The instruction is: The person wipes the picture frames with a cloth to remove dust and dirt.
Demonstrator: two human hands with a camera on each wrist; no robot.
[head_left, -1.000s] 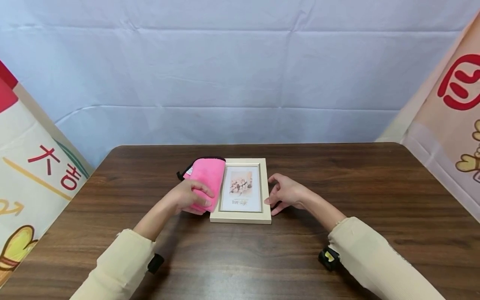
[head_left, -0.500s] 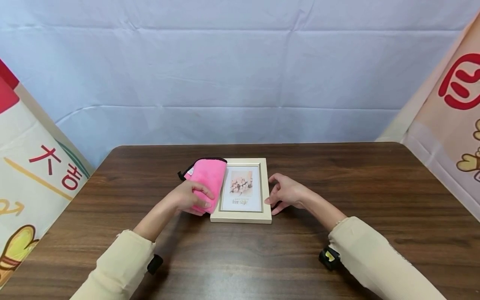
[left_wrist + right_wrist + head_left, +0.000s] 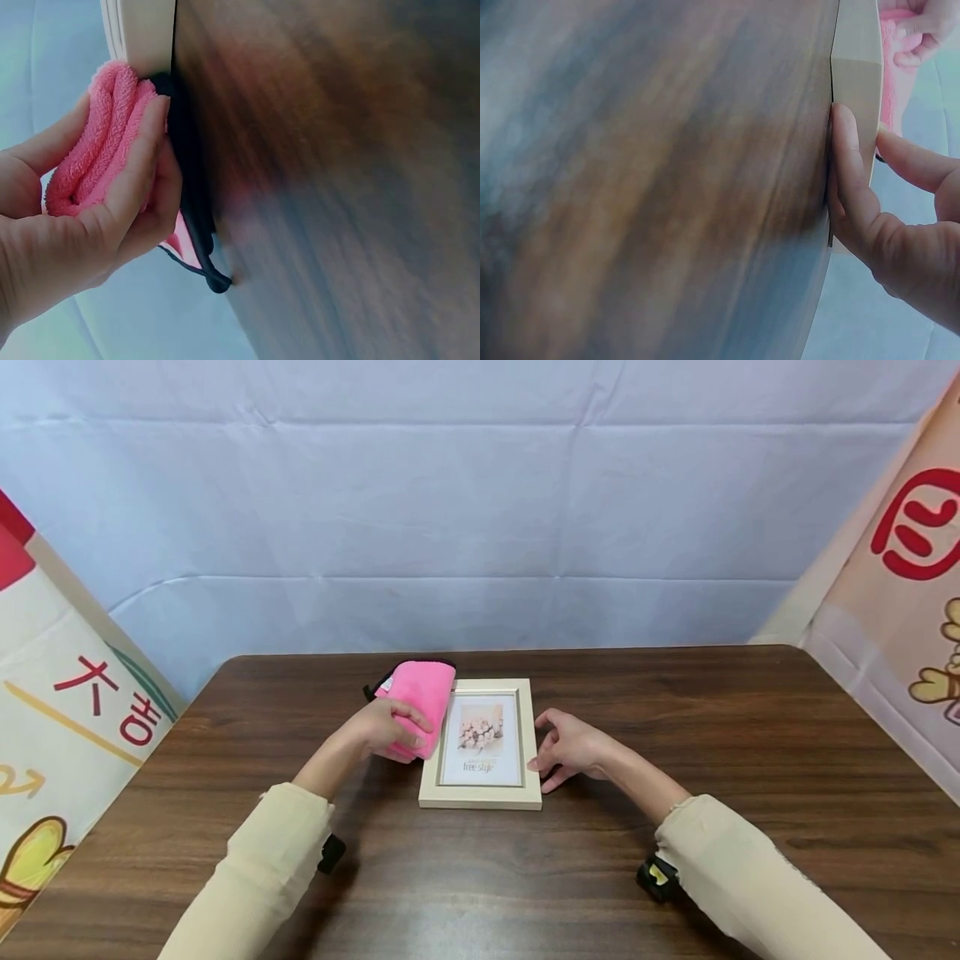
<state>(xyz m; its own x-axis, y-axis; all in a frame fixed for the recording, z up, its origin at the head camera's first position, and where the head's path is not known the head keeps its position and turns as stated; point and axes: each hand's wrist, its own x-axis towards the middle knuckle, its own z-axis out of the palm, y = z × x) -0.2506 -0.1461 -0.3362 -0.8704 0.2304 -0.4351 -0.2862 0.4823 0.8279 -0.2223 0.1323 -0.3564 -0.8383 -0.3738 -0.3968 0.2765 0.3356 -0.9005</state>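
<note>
My left hand (image 3: 386,727) grips a folded pink cleaning cloth (image 3: 426,687) with black edging and a small white tag. Thumb on one side and fingers on the other squeeze its thick fold (image 3: 94,154) in the left wrist view. The cloth lies over the upper left border of a cream picture frame (image 3: 480,797), hiding that corner. Inside the frame is a print of pale pink blossoms (image 3: 480,732). At the frame's right edge my right hand (image 3: 573,747) holds it, thumb at the upper edge and fingers along the side (image 3: 855,75) in the right wrist view.
The picture frame lies flat on a dark brown wooden table (image 3: 480,893). A pale blue curtain (image 3: 450,527) hangs behind the table's far edge. Printed cloths hang at the left (image 3: 67,693) and right (image 3: 892,593).
My left hand has slid the pink cloth away from me along the frame's left border, uncovering more of its lower left part. The right hand and the frame stay put.
</note>
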